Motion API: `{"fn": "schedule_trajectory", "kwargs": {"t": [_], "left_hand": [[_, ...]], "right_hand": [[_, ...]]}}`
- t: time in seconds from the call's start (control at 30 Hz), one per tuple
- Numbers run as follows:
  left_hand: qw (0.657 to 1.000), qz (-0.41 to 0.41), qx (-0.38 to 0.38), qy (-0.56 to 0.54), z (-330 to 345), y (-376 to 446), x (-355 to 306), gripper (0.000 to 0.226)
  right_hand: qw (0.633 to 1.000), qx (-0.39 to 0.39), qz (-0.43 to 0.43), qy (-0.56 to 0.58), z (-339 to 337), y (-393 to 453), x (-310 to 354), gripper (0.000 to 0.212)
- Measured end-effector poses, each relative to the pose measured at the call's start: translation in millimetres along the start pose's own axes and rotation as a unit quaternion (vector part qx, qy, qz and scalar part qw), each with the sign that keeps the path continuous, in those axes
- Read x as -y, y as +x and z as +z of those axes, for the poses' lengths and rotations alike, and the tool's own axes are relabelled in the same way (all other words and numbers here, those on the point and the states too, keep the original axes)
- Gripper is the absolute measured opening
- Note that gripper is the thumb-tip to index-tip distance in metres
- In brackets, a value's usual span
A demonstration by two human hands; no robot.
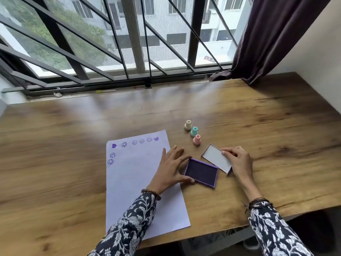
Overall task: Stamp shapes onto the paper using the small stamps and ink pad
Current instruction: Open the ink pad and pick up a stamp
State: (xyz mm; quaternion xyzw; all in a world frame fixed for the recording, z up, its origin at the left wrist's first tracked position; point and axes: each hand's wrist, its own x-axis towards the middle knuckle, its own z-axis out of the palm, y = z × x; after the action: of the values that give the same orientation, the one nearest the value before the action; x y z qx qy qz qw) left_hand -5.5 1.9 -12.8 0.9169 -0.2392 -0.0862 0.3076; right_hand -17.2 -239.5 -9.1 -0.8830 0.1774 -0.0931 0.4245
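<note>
A person is sitting at a wooden table (258,111) beneath a barred window (129,34), with a dark curtain (273,34) hanging at the right. The left hand (170,168) is lying with fingers spread, thumb and fingertips touching the near and far left edges of the purple ink pad (201,172), which is lying uncovered just beside the paper's right edge. The right hand (239,160) is pinching the pad's lid (216,157), holding it tilted just right of the pad, pale inside facing up. The paper (140,182) is lying flat, showing purple hearts and smiley faces along its top and upper left edges. Three small stamps are standing upright beyond the pad: cream (188,125), teal (194,131) and pink (196,139), close together in a diagonal row.
</note>
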Motion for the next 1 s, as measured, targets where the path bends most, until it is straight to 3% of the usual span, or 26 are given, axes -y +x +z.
{"fn": "schedule_trajectory", "kwargs": {"t": [0.43,0.57,0.73,1.0], "left_hand": [[1.0,-0.018,-0.008,-0.02,5,-2,-5,0.084],[0.99,-0.064,-0.081,-0.095,-2,17,-7,0.062],[0.982,-0.09,-0.147,-0.071,1,42,-18,0.043],[0.974,-0.104,-0.171,-0.111,9,53,-25,0.027]], "right_hand": [[0.999,0.004,-0.045,-0.015,-3,6,4,0.011],[0.993,0.0,-0.112,-0.028,6,7,29,0.017],[0.987,0.054,-0.149,-0.03,26,15,55,0.032],[0.988,0.069,-0.129,-0.043,40,16,64,0.018]]}}
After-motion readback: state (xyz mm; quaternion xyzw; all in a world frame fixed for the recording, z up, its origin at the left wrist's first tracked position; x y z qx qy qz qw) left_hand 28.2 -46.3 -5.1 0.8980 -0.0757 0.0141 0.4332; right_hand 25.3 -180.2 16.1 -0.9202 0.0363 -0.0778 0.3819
